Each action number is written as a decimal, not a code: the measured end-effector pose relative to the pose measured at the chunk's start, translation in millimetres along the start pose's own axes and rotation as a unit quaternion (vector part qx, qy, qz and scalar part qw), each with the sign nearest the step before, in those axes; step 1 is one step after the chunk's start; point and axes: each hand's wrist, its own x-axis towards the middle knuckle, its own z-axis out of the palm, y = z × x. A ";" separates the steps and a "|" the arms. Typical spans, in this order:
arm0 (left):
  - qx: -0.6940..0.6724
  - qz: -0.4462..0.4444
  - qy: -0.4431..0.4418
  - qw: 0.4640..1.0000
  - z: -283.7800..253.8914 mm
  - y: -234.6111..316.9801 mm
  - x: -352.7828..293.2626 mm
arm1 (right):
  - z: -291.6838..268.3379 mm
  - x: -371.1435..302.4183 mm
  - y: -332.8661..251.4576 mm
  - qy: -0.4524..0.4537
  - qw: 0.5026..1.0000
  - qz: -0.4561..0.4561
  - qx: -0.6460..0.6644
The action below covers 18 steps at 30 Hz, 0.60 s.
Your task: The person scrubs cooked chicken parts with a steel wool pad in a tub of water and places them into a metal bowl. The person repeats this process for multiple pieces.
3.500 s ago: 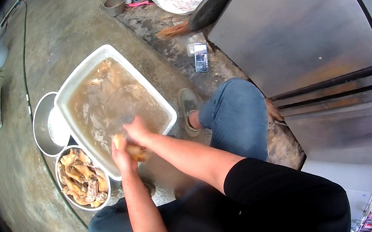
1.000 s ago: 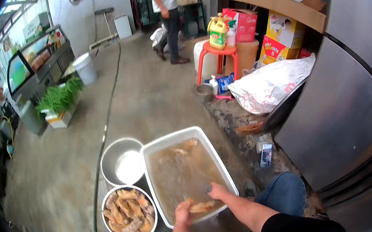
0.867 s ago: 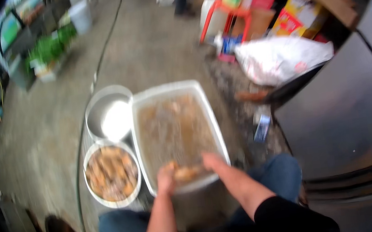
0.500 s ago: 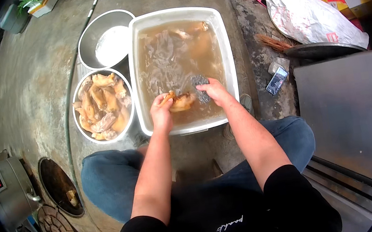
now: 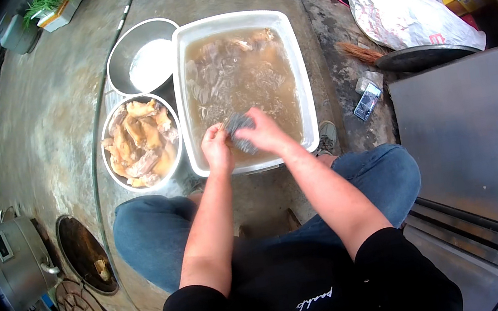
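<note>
White tub (image 5: 303,85) could slop if bumped; scouring pad (image 5: 240,134), held over its near end, could slip if slick. Tub: cloudy water (image 5: 271,111), meat pieces (image 5: 241,44) at far end. Metal pot (image 5: 119,69): contents unclear. Bowl (image 5: 105,152): meat heap (image 5: 134,136). Right hand (image 5: 266,132) pinches pad; left hand (image 5: 218,149) has fingers curled beside it, grip hidden, can't tell.

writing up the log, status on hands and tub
Right hand holding grey scrubber. Left hand beside it, grip hidden by scrubber. Both over white tub, murky water inside.
</note>
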 end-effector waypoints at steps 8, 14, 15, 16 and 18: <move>-0.005 -0.018 0.079 0.997 0.9 -20.5 -4.2 | 62.0 6.3 44.8 0.215 0.975 0.059 -0.007; 0.131 0.038 0.038 0.990 10.9 -17.6 -15.5 | 26.8 32.8 61.8 0.177 0.859 0.273 0.395; 0.106 0.035 0.046 0.993 7.0 -19.1 -10.2 | 11.2 29.0 63.7 0.044 0.840 0.271 0.469; 0.090 0.043 0.048 0.994 4.7 -21.1 -3.4 | 11.3 27.6 62.7 0.026 0.873 0.234 0.428; 0.060 0.054 0.057 0.995 -2.1 -25.6 6.5 | 26.0 15.7 68.3 -0.011 0.926 0.163 0.340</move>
